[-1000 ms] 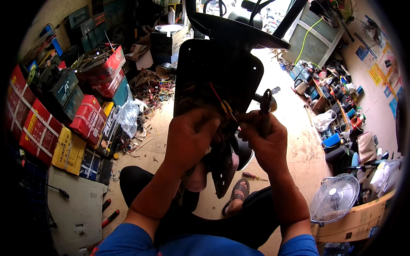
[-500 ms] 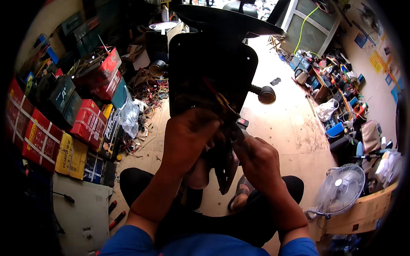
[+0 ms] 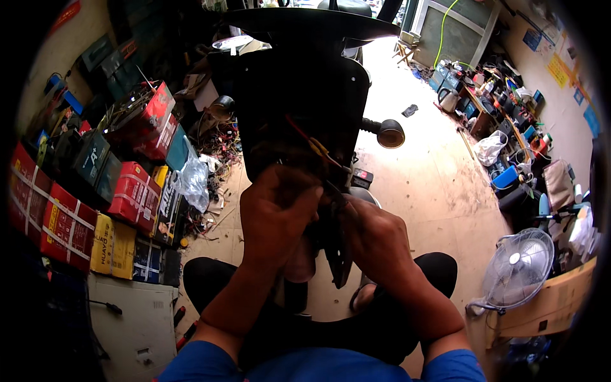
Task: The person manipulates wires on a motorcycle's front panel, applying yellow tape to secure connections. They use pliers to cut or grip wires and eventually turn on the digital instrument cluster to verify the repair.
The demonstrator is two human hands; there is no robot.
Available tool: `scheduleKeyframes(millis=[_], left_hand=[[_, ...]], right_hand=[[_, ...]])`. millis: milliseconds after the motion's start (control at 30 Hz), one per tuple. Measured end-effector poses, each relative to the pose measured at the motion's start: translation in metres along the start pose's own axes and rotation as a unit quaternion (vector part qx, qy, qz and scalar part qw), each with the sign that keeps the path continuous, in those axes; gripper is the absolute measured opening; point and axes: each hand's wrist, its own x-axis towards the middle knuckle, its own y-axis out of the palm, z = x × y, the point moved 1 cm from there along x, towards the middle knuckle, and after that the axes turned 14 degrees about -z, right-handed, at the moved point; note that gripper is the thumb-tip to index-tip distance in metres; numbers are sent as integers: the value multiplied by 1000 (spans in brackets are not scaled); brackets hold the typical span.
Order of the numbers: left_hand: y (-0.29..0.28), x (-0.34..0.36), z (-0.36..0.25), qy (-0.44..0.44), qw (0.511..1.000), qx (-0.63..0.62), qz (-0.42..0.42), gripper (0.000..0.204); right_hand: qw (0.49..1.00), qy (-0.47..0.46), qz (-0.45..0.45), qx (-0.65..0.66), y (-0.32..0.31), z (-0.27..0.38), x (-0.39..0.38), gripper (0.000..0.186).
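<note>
In front of me stands the dark underside or end of a vehicle, with a broad black panel [image 3: 299, 95] and a round lamp [image 3: 391, 134] on a stalk at its right. A matching lamp [image 3: 221, 108] is at its left. Red and yellow wires [image 3: 318, 149] run down the panel toward my fingers. My left hand [image 3: 280, 213] is closed in a pinch at the panel's lower edge. Beside it my right hand [image 3: 377, 237] is closed round something dark. Deep shadow hides what both hold. A dark perforated bracket [image 3: 339, 264] hangs below them.
Red boxes [image 3: 67, 223] and a yellow box [image 3: 112, 245] are stacked at the left, near a clear plastic bag [image 3: 193, 181] and tangled wire scraps. A fan [image 3: 519, 262] stands at the right. Tools and a kettle [image 3: 448, 100] crowd the right wall.
The view has shifted, so the vehicle sits slightly further left and higher. My right hand has moved up and closer to my left, and the wires show more clearly.
</note>
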Motion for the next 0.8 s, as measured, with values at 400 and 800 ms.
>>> scheduleKeyframes(millis=[400, 800], left_hand=[[0, 1, 3, -8, 999, -37, 6, 15], [-2, 1, 3, -11, 1000, -21, 2, 16]], right_hand=[[999, -26, 0, -26, -3, 3, 2, 25], [998, -40, -1, -56, -4, 11, 6, 14]])
